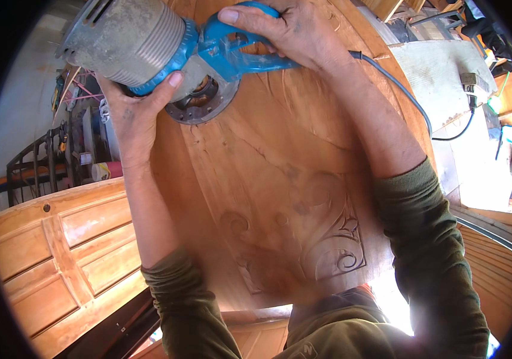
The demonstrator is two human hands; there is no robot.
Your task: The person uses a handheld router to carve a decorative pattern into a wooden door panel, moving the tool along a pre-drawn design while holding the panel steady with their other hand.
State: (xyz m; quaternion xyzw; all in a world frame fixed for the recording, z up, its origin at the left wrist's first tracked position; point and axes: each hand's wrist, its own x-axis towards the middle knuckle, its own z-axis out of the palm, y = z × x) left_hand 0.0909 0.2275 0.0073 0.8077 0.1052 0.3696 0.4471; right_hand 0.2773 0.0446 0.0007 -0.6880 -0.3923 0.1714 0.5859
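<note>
A wood router with a grey ribbed motor housing and blue fittings is between my hands, at the top of the view. My right hand is closed around its blue loop handle. On the other side, my left hand wraps the body near the blue ring, thumb towards the opening above the round base plate. Beneath the tool lies a large brown wooden panel with carved scrollwork at its near end. Whether the base touches the wood I cannot tell.
A dark power cord runs right from the router. A socket block rests on a pale sheet with another plug in it. At left stands a panelled wooden door, with a dark metal frame behind it.
</note>
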